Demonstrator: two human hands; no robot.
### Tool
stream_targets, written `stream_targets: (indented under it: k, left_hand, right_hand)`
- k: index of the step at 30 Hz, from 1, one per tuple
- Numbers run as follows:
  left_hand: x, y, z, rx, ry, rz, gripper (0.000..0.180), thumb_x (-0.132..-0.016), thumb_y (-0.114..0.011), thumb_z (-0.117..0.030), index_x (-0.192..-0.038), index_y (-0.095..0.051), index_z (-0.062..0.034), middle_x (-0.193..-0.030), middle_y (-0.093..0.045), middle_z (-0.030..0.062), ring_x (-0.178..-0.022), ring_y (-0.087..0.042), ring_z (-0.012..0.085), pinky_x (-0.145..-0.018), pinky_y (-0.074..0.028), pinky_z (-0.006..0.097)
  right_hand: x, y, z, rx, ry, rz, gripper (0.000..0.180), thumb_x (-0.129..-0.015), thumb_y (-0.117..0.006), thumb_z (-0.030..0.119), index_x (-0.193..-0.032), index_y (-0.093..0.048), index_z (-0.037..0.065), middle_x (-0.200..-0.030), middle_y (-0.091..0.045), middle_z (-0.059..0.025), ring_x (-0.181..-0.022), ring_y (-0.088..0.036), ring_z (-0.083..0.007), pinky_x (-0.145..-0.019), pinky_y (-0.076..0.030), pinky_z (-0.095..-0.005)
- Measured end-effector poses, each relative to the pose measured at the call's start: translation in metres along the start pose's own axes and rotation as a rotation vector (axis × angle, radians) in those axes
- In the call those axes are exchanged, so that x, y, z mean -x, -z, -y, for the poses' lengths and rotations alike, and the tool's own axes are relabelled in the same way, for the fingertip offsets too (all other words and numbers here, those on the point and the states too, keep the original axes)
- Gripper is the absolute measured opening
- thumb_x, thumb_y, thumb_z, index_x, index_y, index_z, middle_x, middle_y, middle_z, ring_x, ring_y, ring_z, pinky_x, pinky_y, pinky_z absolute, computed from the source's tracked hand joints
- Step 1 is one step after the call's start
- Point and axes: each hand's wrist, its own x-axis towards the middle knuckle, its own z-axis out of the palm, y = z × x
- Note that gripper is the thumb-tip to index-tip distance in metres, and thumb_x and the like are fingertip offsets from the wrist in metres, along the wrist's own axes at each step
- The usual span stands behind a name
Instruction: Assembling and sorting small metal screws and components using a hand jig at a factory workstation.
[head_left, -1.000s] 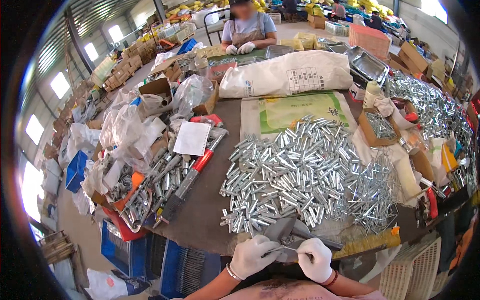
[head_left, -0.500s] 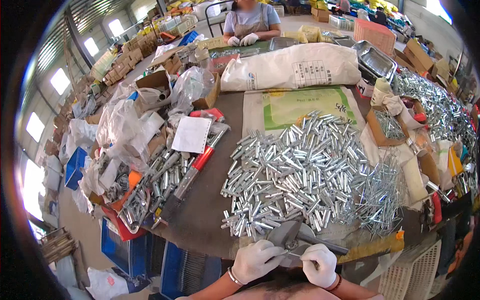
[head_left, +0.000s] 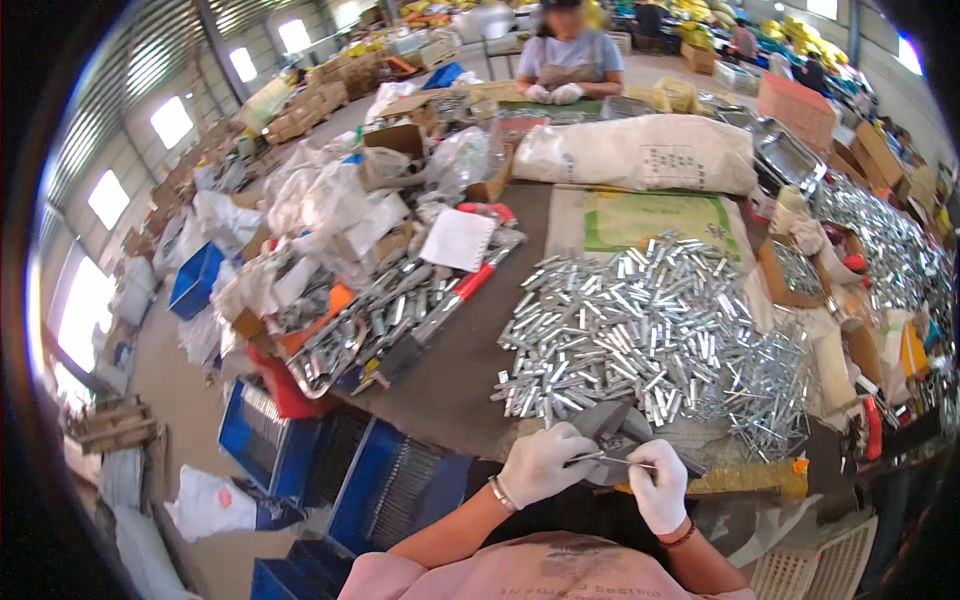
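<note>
On dark table (head_left: 455,345), metal tubes (head_left: 620,335) are heaped; grey fixture (head_left: 606,422) is set at near edge, partly covered. Just before fixture: small metal piece (head_left: 584,458) pinched in gloved left hand (head_left: 543,467), thin rod (head_left: 624,462) pinched in gloved right hand (head_left: 660,488). Piece judged light, rigid, slick; best gripped mid-body. Rod judged lighter, stiff but bendable; best held near end. Piece mostly hidden in grip; whether rod is seated in it cannot be told.

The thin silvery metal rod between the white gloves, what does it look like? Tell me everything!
The thin, straight, silvery rod looks like metal. It slopes slightly down to the right, seen against a dark grey rounded object. The white-gloved left hand pinches one part, the white-gloved right hand another. Parts are hidden, so its ends are unclear.
</note>
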Motion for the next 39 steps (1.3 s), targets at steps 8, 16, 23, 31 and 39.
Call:
stream_targets:
  k: [8, 16, 23, 31, 39]
  left_hand:
    - [0.005, -0.005, 0.006, 0.007, 0.006, 0.001, 0.018, -0.087, -0.082, -0.022, -0.105, -0.082, -0.0185, -0.096, -0.07, 0.0044, -0.082, -0.072, 0.0275, -0.07, -0.057, 0.039]
    - [0.005, -0.005, 0.005, 0.018, -0.022, -0.039, 0.013, -0.089, -0.08, -0.021, -0.101, -0.08, -0.0181, -0.092, -0.067, 0.0049, -0.081, -0.071, 0.028, -0.068, -0.056, 0.041]
    - [0.004, -0.004, 0.003, 0.018, -0.018, -0.038, 0.012, -0.089, -0.08, -0.022, -0.1, -0.08, -0.0174, -0.093, -0.067, 0.0049, -0.08, -0.071, 0.028, -0.068, -0.056, 0.041]
    - [0.004, -0.006, 0.006, 0.021, -0.036, -0.055, 0.012, -0.089, -0.08, -0.022, -0.1, -0.08, -0.0165, -0.092, -0.067, 0.0052, -0.08, -0.071, 0.0285, -0.067, -0.056, 0.041]
    - [0.006, -0.005, 0.008, 0.03, -0.015, -0.014, 0.017, -0.09, -0.079, -0.022, -0.107, -0.081, -0.0178, -0.095, -0.068, 0.0067, -0.082, -0.071, 0.0297, -0.069, -0.056, 0.042]
  right_hand:
    - [-0.002, -0.001, -0.001, 0.043, 0.049, 0.095, 0.012, -0.09, -0.065, -0.01, -0.094, -0.065, 0.001, -0.089, -0.064, -0.0046, -0.078, -0.059, -0.0113, -0.07, -0.049, -0.0261]
    - [-0.003, 0.001, 0.005, -0.06, -0.091, 0.092, 0.011, -0.088, -0.071, -0.009, -0.093, -0.069, 0.001, -0.089, -0.067, -0.0061, -0.078, -0.064, -0.0154, -0.071, -0.052, -0.0281]
    - [-0.002, 0.001, -0.003, -0.092, -0.106, 0.089, 0.01, -0.09, -0.072, -0.008, -0.093, -0.069, 0.0, -0.09, -0.068, -0.0047, -0.078, -0.063, -0.0126, -0.07, -0.051, -0.0266]
    - [-0.003, 0.001, -0.004, -0.053, -0.072, 0.083, 0.01, -0.088, -0.071, -0.009, -0.091, -0.069, 0.0, -0.088, -0.068, -0.0072, -0.077, -0.064, -0.0151, -0.07, -0.051, -0.0281]
    - [-0.004, 0.0, -0.001, -0.037, -0.079, 0.088, 0.01, -0.088, -0.069, -0.01, -0.09, -0.068, 0.0, -0.088, -0.068, -0.0072, -0.077, -0.064, -0.0157, -0.07, -0.051, -0.0287]
